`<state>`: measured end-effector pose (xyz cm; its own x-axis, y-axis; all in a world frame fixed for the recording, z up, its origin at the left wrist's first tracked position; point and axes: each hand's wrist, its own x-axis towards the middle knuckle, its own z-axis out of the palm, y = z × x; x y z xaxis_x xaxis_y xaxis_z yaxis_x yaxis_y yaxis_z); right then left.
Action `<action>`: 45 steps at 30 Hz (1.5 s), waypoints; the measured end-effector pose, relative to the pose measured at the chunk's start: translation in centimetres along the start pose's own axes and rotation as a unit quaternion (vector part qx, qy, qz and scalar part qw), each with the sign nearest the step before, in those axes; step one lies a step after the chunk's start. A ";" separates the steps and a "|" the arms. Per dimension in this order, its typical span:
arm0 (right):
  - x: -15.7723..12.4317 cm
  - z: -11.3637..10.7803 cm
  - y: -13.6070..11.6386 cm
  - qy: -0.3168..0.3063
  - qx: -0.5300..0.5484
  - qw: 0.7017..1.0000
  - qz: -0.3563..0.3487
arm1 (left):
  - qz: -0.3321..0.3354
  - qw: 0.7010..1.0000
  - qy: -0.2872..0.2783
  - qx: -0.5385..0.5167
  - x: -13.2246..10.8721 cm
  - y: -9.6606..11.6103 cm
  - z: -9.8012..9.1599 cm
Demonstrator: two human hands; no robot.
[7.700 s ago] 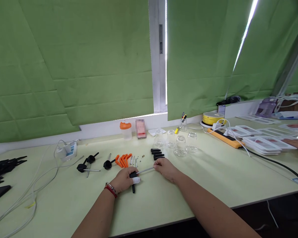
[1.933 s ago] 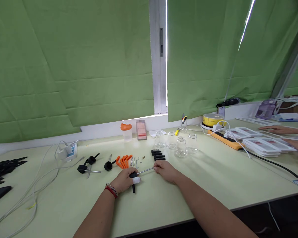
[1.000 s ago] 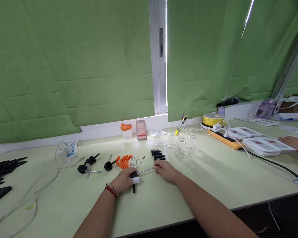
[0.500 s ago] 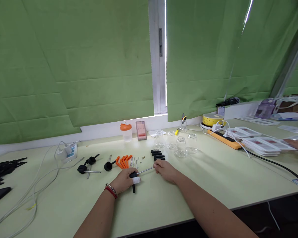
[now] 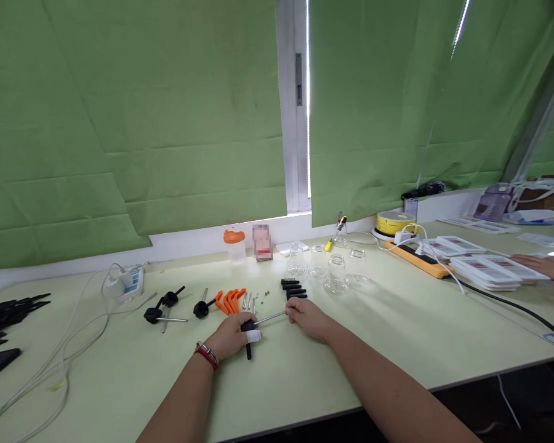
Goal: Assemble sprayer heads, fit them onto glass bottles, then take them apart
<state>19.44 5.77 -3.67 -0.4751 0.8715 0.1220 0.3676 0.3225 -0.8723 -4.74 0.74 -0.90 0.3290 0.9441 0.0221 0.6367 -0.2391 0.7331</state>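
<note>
My left hand (image 5: 234, 335), with white tape on one finger, is closed around a black part (image 5: 248, 351) with a handle pointing down. A thin metal rod (image 5: 270, 318) runs from that part to the right. The fingertips of my right hand (image 5: 307, 315) pinch the rod's far end. Just beyond my hands lie several orange levers (image 5: 231, 301), small metal pins (image 5: 250, 301) and tiny bits (image 5: 266, 293). Several black ribbed pieces (image 5: 293, 288) sit beyond my right fingers. To the left are black knobs with metal rods (image 5: 201, 309).
Several glass jars (image 5: 336, 274) and an orange-lidded cup (image 5: 234, 247) stand toward the back. An orange power strip (image 5: 418, 259), stacked white frames (image 5: 487, 271) and another person's hand (image 5: 547, 268) are at right; cables (image 5: 64, 351) and black parts (image 5: 4, 320) at left.
The other person's hand at the right has moved left over the white frames. My own hands, the black part and the rod show no clear movement.
</note>
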 end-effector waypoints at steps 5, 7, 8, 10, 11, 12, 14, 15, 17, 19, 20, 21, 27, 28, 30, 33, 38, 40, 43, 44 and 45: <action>-0.1 -0.1 -0.1 0.002 0.000 1.000 0.000 | 0.002 1.000 0.001 0.001 0.0 0.0 0.0; -0.1 0.0 -0.1 0.002 0.001 1.000 0.000 | 0.002 1.000 0.002 0.001 0.0 0.1 0.0; -0.1 0.0 -0.1 0.002 0.002 1.000 0.001 | 0.001 1.000 0.001 0.000 0.0 0.1 0.0; -0.1 0.0 0.0 0.004 0.004 1.000 0.001 | 0.001 1.000 0.000 -0.002 0.0 0.1 0.0; -0.1 0.0 0.0 0.006 0.004 1.000 0.001 | 0.001 1.000 0.000 -0.002 0.0 0.1 0.0; -0.1 0.0 0.0 0.007 0.004 1.000 0.002 | 0.001 1.000 -0.001 -0.003 -0.1 0.1 0.0; -0.1 0.0 0.0 0.010 0.009 1.000 0.002 | 0.001 1.000 0.000 -0.005 0.0 0.0 0.1; -0.1 0.0 0.0 0.007 0.013 1.000 0.001 | 0.001 1.000 0.000 -0.006 0.0 0.0 0.1; -0.2 0.0 0.0 -0.001 0.021 1.000 -0.004 | 0.000 1.000 0.000 -0.008 0.0 0.0 0.1; -0.2 -0.1 -0.1 -0.007 0.023 1.000 -0.008 | -0.001 1.000 -0.002 -0.010 0.0 0.1 0.1; -0.2 -0.1 -0.2 -0.007 0.020 1.000 -0.008 | 0.000 1.000 -0.002 -0.010 -0.1 0.2 0.1; -0.3 -0.1 -0.2 -0.005 0.016 1.000 -0.007 | 0.000 1.000 -0.002 -0.010 -0.1 0.2 0.1; -0.2 -0.1 -0.3 0.003 0.003 1.000 0.004 | -0.001 1.000 0.000 -0.006 -0.1 0.4 0.0; -0.2 -0.1 -0.3 0.003 0.004 1.000 0.005 | -0.002 1.000 0.000 -0.006 -0.1 0.4 0.0; -0.1 0.0 -0.2 0.004 0.004 1.000 0.005 | -0.001 1.000 0.000 -0.005 -0.1 0.4 0.0; 0.0 0.0 -0.1 0.007 0.003 1.000 0.005 | -0.001 1.000 0.001 -0.004 -0.1 0.3 0.0; 0.1 0.1 0.1 0.009 0.003 1.000 0.005 | -0.002 1.000 0.001 -0.004 0.0 0.2 0.0; 0.1 0.1 0.2 0.011 0.004 1.000 0.005 | 0.001 1.000 0.001 -0.003 0.0 0.1 0.0; 0.1 0.1 0.2 0.004 0.012 1.000 -0.001 | 0.003 1.000 0.002 -0.001 0.0 0.1 0.0; 0.1 0.1 0.2 -0.001 0.015 1.000 -0.005 | 0.002 1.000 0.002 -0.001 0.0 0.2 0.0; 0.0 0.1 0.2 -0.005 0.018 1.000 -0.010 | 0.002 1.000 0.002 0.000 -0.1 0.2 0.0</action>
<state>19.42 5.80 -3.90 -0.4900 0.8611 0.1354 0.3293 0.3267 -0.8859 -4.62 0.64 -0.81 0.3282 0.9442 0.0276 0.6350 -0.2422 0.7335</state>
